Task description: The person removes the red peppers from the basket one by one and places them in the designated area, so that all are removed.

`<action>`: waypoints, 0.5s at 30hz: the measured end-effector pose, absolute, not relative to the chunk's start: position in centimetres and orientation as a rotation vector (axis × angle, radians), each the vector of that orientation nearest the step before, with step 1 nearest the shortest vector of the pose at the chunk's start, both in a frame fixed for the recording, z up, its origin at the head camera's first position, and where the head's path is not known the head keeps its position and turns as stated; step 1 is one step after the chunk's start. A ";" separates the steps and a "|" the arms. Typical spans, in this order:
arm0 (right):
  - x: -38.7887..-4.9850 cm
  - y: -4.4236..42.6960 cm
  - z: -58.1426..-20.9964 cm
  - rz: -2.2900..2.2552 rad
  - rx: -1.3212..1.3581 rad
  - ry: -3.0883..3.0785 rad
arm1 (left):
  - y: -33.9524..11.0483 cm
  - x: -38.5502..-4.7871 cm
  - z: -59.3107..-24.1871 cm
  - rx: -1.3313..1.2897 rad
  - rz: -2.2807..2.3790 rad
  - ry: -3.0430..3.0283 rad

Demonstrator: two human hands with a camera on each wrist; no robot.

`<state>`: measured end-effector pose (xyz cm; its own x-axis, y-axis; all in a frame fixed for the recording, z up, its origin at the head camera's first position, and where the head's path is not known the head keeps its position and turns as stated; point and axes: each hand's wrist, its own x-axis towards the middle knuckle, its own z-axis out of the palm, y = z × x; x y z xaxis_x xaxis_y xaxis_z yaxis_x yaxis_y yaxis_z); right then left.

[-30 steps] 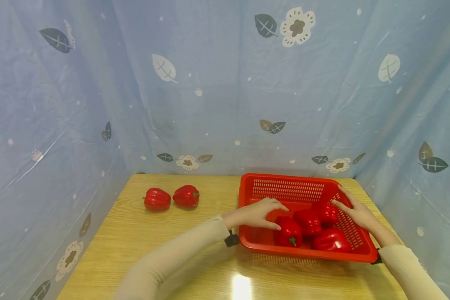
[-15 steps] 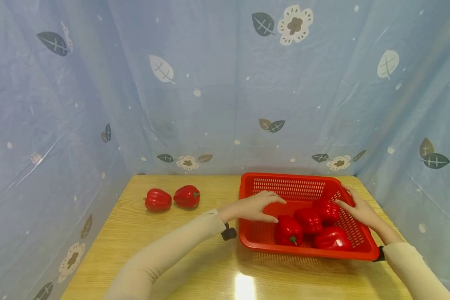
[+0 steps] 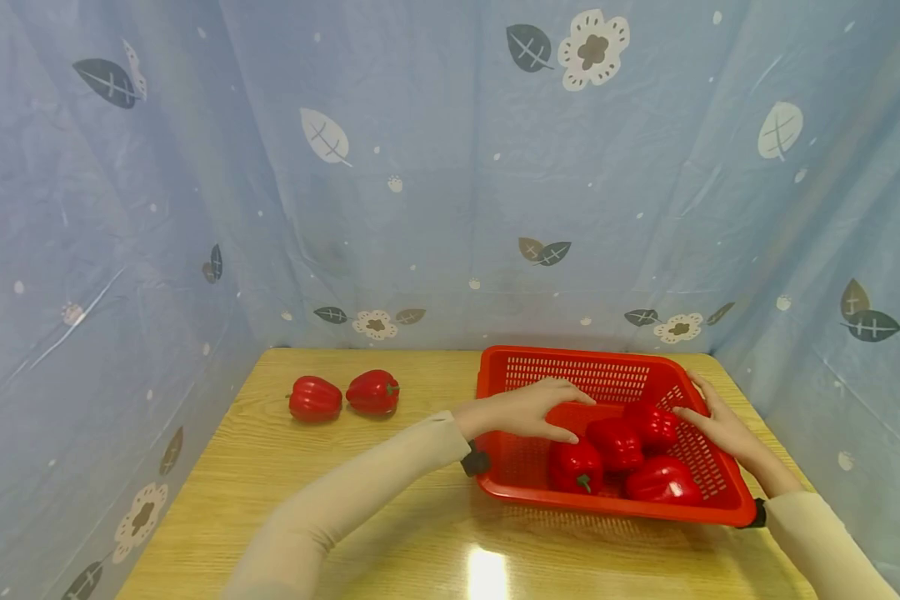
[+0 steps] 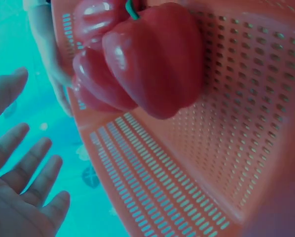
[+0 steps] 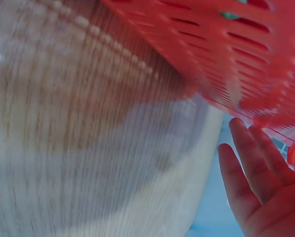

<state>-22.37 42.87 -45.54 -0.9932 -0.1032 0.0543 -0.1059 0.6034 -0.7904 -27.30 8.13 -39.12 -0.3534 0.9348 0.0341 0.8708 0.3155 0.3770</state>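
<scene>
The red basket stands on the right part of the table, with several red peppers inside. Over its left half hangs my left hand, fingers spread and holding nothing, thumb by the green-stemmed pepper; contact is unclear. In the left wrist view the hand appears apart from the nearest pepper. My right hand straddles the basket's right rim, thumb inward. Nearly straight fingers of that hand lie along the outside of the basket wall in the right wrist view.
Two red peppers, one at the left and one beside it, lie near the back left of the wooden table. A blue patterned curtain surrounds the table at the back and sides.
My left hand went slightly left, then moved right over the basket towards the peppers. My right hand has shifted slightly outward at the right rim. The peppers and basket stay essentially in place.
</scene>
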 end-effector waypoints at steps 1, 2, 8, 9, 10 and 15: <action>-22.3 42.8 -45.6 1.383 0.184 -2.802 | 8.3 -27.3 -39.1 1.655 0.501 2.379; -22.3 42.9 -45.7 1.375 0.188 -2.791 | 8.4 -27.3 -39.2 1.649 0.505 2.372; -22.5 42.8 -45.6 1.349 0.186 -2.774 | 9.2 -27.4 -39.4 1.630 0.528 2.336; -22.5 42.8 -45.6 1.357 0.187 -2.770 | 9.4 -27.4 -39.5 1.634 0.527 2.329; -22.5 42.8 -45.6 1.365 0.181 -2.767 | 9.5 -27.4 -39.6 1.640 0.523 2.321; -22.5 42.9 -45.8 1.398 0.177 -2.763 | 10.1 -27.6 -40.4 1.648 0.509 2.279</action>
<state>-22.50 42.90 -45.82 -0.9927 -0.0834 0.0872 -0.1197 0.5872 -0.8005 -27.62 10.15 -40.37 -0.3083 0.9511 -0.0214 0.8515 0.2859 0.4396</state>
